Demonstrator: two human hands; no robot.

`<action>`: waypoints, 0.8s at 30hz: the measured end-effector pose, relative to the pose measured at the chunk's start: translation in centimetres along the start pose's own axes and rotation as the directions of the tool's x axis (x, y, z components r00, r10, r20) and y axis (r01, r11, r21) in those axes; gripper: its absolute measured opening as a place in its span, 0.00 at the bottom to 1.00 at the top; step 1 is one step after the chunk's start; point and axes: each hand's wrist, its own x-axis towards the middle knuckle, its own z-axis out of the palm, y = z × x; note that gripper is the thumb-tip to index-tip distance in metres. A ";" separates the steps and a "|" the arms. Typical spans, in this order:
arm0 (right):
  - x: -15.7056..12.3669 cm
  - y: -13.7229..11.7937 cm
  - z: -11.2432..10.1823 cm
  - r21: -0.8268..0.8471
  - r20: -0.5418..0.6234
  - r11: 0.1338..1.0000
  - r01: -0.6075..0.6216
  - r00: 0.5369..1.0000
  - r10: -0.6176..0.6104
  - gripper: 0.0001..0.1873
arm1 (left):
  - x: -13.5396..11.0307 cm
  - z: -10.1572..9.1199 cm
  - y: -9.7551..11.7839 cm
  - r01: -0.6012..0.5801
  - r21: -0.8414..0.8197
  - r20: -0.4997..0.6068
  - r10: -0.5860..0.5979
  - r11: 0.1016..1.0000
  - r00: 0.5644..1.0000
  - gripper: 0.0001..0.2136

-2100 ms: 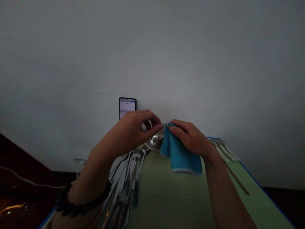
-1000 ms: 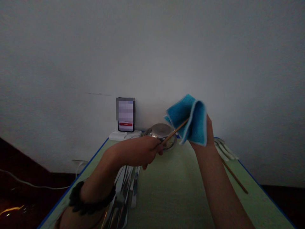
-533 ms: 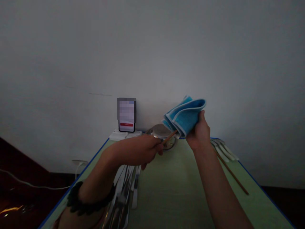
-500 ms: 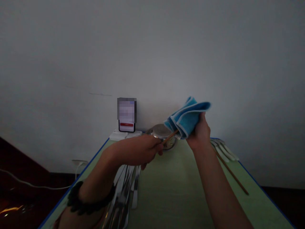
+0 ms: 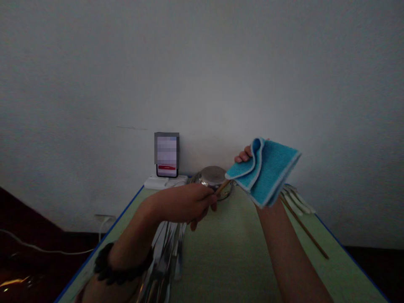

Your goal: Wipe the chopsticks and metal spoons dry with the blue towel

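My left hand [image 5: 197, 204] is closed round one end of a thin brown wooden chopstick [image 5: 222, 186]. The other end of the chopstick disappears under a folded blue cloth [image 5: 271, 168] with pale edging. My right hand [image 5: 244, 154] grips that cloth from behind; its fingertips show at the cloth's upper left, and most of the palm is covered. Behind both hands, by the wall, an upturned shiny metal bowl [image 5: 213, 173] rests on the table. Another brown chopstick [image 5: 307, 233] lies to the right of my right forearm.
Several white-handled utensils [image 5: 298, 200] lie at the table's right edge. Metal cutlery [image 5: 164, 252] is gathered on the left, partly under my left arm. A phone [image 5: 167, 155] leans on the wall above a white object [image 5: 156, 182]. The green table [image 5: 227, 252] has blue edges.
My right hand has turned over, so the cloth now faces me and hangs lower and further right. My left hand still holds the chopstick in nearly the same place.
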 end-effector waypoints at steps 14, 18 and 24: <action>-0.8 0.7 1.9 0.100 -0.309 0.981 -0.164 0.933 0.187 0.14 | 0.0 0.0 -0.2 0.003 -0.075 -0.013 -0.004 0.997 1.000 0.14; -0.6 0.6 1.9 0.126 -0.285 0.979 -0.159 0.940 0.190 0.14 | 0.0 -0.1 -0.3 -0.004 -0.062 -0.036 0.001 0.998 0.999 0.14; -0.2 1.2 1.6 0.195 -0.317 0.964 -0.179 0.919 0.235 0.16 | 1.7 -0.2 -0.5 0.013 0.081 -0.337 0.015 0.997 0.941 0.15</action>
